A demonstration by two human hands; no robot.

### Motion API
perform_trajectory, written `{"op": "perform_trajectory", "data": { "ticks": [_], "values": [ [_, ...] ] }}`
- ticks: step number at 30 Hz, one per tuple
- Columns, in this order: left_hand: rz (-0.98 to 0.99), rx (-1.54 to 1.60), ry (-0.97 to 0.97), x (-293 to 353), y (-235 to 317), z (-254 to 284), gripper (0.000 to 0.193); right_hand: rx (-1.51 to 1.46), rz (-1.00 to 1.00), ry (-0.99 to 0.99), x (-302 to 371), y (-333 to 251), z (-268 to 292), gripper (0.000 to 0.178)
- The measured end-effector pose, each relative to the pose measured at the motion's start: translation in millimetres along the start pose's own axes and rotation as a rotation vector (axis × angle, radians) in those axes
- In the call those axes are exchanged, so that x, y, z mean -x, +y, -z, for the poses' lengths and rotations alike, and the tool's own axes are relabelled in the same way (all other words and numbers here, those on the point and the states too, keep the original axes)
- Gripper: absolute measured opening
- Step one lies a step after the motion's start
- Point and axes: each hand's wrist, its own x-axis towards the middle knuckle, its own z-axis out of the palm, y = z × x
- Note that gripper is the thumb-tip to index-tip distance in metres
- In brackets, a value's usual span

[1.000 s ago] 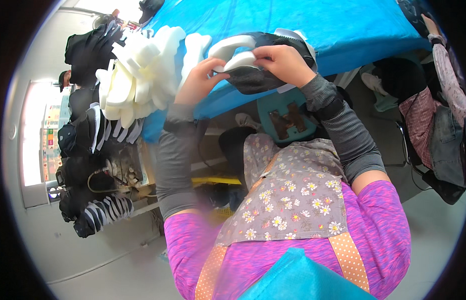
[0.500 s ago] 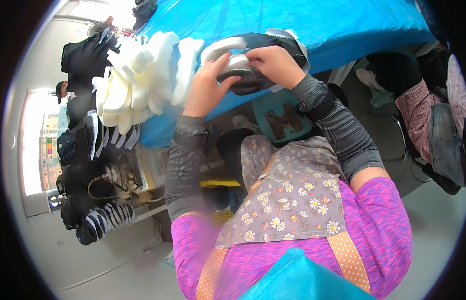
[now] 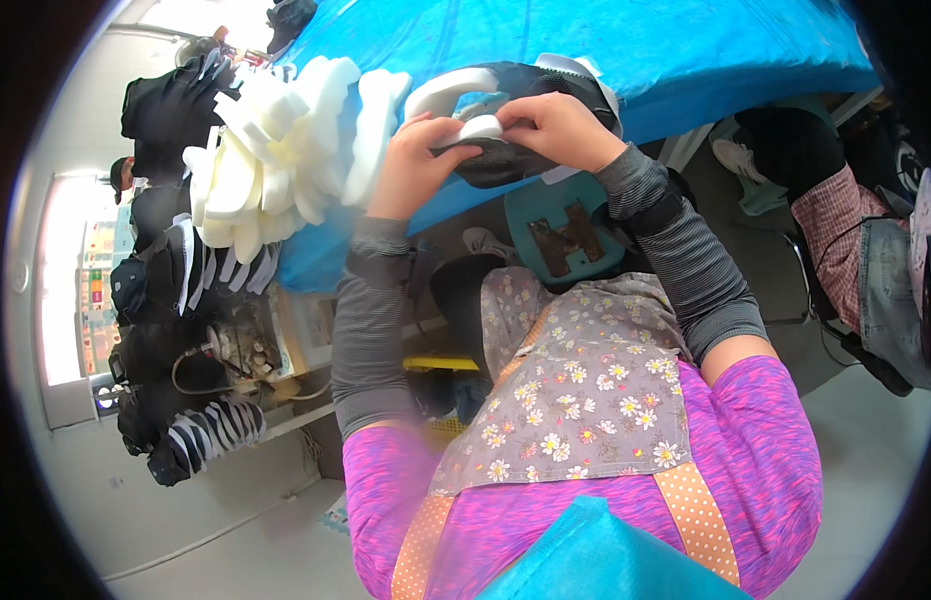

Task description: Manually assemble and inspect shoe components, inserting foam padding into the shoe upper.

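At the near edge of the blue-covered table, both hands are closed on a black fabric piece (image 3: pixel 494 168) with white foam in it. My left hand (image 3: pixel 418 165) pinches the left end of a small white foam pad (image 3: pixel 480 128), thumb on the near side. The fingers of my right hand (image 3: pixel 566 130) are bent against the pad's right end, their tips partly hidden. Beyond them a curved white foam strip (image 3: pixel 450 90) lies along the black piece. I cannot tell whether the pad is tucked into the fabric.
Left of my hands lies a wavy white foam piece (image 3: pixel 376 135), beside a heap of white and cream foam pads (image 3: pixel 271 160). Black fabric pieces (image 3: pixel 171 120) are stacked farther left. Under the table edge is a teal stool (image 3: pixel 526 215). Another person's checked sleeve (image 3: pixel 836 225) shows at right.
The small foam pad now shows less between my hands. My left fingers have curled in closer over its end, and my right hand has shifted slightly.
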Motion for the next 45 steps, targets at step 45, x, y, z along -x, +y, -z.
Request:
{"op": "perform_trajectory", "data": {
  "ticks": [45],
  "values": [
    [-0.236,-0.593,0.958,101,110,8,0.027,-1.098,-0.418,0.330,20,-84,54,0.036]
  ]
}}
